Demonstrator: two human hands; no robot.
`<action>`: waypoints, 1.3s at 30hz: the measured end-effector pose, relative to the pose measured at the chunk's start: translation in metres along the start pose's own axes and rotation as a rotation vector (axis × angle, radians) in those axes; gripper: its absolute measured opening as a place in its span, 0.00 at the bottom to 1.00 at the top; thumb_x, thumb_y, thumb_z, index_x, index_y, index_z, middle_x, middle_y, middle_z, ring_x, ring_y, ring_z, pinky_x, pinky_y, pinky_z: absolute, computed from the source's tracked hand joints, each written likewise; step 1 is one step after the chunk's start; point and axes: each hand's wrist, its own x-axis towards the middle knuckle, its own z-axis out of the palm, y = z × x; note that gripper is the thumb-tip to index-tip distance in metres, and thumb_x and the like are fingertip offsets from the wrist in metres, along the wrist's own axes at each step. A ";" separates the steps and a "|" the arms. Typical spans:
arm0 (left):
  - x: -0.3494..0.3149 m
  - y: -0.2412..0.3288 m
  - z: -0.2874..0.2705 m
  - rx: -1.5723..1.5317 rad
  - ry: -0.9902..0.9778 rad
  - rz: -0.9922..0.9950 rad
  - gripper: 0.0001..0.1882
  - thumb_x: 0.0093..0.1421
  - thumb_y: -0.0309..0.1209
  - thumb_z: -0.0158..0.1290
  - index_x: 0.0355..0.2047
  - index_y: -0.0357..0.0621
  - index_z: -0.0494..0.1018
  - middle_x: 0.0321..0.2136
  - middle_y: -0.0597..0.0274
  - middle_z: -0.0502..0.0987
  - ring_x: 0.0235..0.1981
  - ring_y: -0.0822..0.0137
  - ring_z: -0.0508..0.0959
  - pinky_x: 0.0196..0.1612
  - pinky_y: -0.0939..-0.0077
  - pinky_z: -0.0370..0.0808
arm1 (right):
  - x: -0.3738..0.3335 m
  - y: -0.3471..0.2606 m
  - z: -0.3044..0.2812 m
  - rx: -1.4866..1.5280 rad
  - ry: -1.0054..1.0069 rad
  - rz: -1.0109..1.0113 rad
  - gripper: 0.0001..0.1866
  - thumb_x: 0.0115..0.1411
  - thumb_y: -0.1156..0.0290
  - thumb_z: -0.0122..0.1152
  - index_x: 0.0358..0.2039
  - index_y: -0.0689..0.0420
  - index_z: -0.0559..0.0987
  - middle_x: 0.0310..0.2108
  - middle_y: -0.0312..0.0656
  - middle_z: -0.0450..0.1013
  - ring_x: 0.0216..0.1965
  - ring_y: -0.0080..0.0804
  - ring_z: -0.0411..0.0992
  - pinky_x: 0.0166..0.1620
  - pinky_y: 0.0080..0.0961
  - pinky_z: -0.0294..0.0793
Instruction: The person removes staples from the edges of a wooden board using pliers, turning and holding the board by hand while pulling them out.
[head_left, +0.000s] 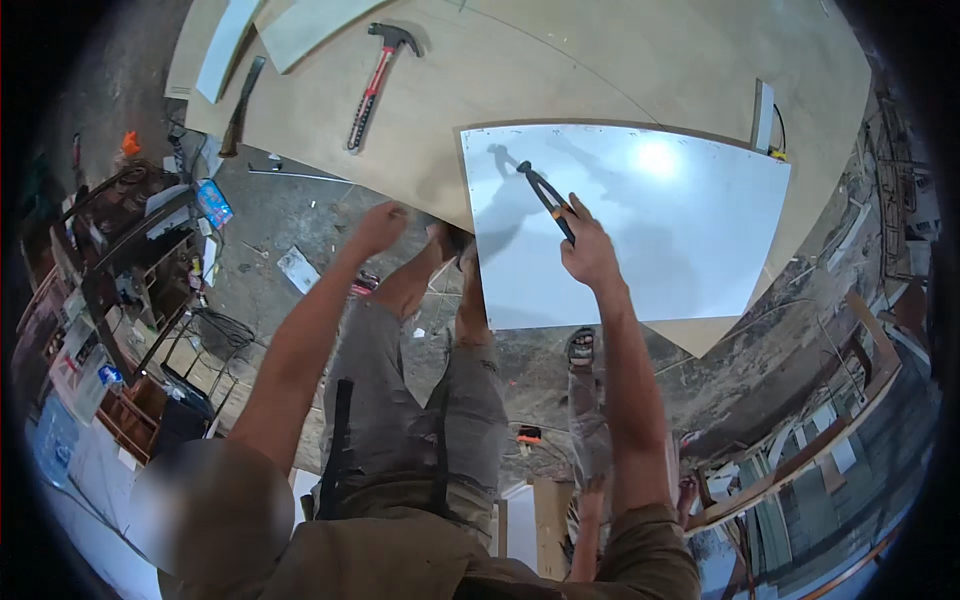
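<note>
Head view: right hand point(590, 255) is gripping pincers point(543, 192), narrow around the handles and hiding part of them; the pincers are hanging over the white panel point(650, 220) lying on the desk point(540, 60). Left hand point(380, 228) is curling loosely near the desk's edge, over the floor point(270, 220); can't tell whether it's holding anything. Wood strips point(230, 45) are running out of frame. Panel is covering part of the desk's near edge; room is opening between panel and hammer point(370, 98).

No readable text, no legible labels or brands, no numbers or signs clear enough to read
</note>
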 end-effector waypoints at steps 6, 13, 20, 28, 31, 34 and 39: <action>0.014 0.109 0.068 -0.102 0.021 0.114 0.14 0.60 0.35 0.55 0.39 0.34 0.77 0.34 0.48 0.80 0.35 0.59 0.82 0.40 0.66 0.77 | 0.019 -0.027 -0.001 -0.933 0.033 -0.095 0.30 0.52 0.75 0.58 0.59 0.57 0.70 0.69 0.45 0.53 0.55 0.40 0.67 0.49 0.48 0.68; -0.009 0.107 0.095 -0.283 -0.202 -0.017 0.17 0.61 0.36 0.54 0.44 0.35 0.76 0.35 0.49 0.81 0.36 0.61 0.81 0.40 0.66 0.76 | 0.066 -0.072 0.023 -0.979 0.095 0.029 0.20 0.57 0.71 0.59 0.51 0.62 0.77 0.66 0.48 0.58 0.52 0.43 0.70 0.49 0.55 0.68; -0.030 -0.026 -0.011 -0.109 -0.179 -0.006 0.17 0.60 0.39 0.53 0.42 0.39 0.78 0.35 0.48 0.81 0.36 0.52 0.82 0.40 0.63 0.77 | 0.108 -0.160 0.020 -1.084 -0.273 0.283 0.21 0.60 0.67 0.58 0.52 0.61 0.78 0.63 0.55 0.60 0.56 0.55 0.68 0.51 0.66 0.65; -0.028 -0.230 -0.178 -0.121 0.031 -0.094 0.15 0.59 0.35 0.55 0.42 0.39 0.77 0.35 0.52 0.82 0.36 0.58 0.82 0.41 0.66 0.77 | 0.180 -0.222 0.059 -1.183 -0.463 0.579 0.14 0.61 0.65 0.58 0.45 0.56 0.83 0.55 0.50 0.71 0.53 0.48 0.71 0.48 0.63 0.69; -0.018 -0.243 -0.194 -0.249 0.075 -0.263 0.14 0.59 0.34 0.54 0.40 0.38 0.77 0.31 0.54 0.81 0.32 0.62 0.82 0.38 0.68 0.77 | 0.187 -0.200 0.064 -1.170 -0.487 0.716 0.15 0.59 0.64 0.60 0.45 0.56 0.82 0.40 0.45 0.80 0.42 0.45 0.79 0.39 0.55 0.77; -0.025 -0.246 -0.191 -0.358 0.138 -0.209 0.13 0.59 0.34 0.53 0.38 0.37 0.77 0.27 0.56 0.80 0.27 0.66 0.79 0.34 0.70 0.76 | 0.158 -0.184 0.037 -0.869 -0.402 0.624 0.14 0.57 0.70 0.59 0.42 0.60 0.82 0.44 0.53 0.78 0.47 0.48 0.78 0.47 0.46 0.77; -0.039 -0.249 -0.147 -0.454 0.009 -0.218 0.11 0.61 0.31 0.52 0.40 0.37 0.75 0.29 0.65 0.77 0.28 0.73 0.75 0.31 0.77 0.74 | 0.111 -0.106 0.025 -0.688 -0.283 0.341 0.10 0.57 0.69 0.54 0.34 0.62 0.78 0.34 0.58 0.77 0.38 0.56 0.76 0.44 0.46 0.75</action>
